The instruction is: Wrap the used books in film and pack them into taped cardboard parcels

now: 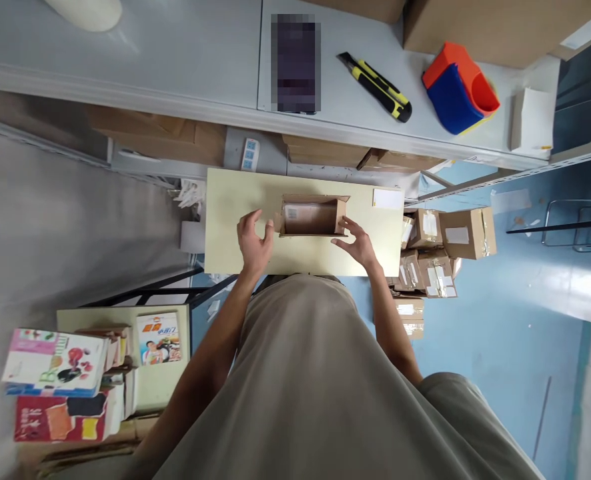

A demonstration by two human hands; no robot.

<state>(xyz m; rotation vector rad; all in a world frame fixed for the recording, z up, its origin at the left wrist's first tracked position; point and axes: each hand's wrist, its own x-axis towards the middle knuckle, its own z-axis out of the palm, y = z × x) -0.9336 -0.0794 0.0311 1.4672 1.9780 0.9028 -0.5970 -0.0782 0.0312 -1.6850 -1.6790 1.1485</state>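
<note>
An open cardboard box (338,217) lies on the pale yellow table (235,193) in front of me, its long opening facing up. Inside it is a flat, light-brown surface with a small barcode-like patch; I cannot tell if this is an item or the box's bottom. My left hand (255,245) is just off the box's left end, thumb and fingers apart, holding nothing. At the right end, the fingers of my right hand (359,245) touch the end flap, while the thumb stands apart near the front edge. A white label or card (388,199) lies at the table's far right.
On the grey shelf (200,60) beyond are a yellow-black utility knife (378,87), a tape dispenser (458,90), a blurred dark rectangle (296,67) and white papers (531,120). Taped cartons (458,233) stand right. Books (58,363) are piled on a lower left table.
</note>
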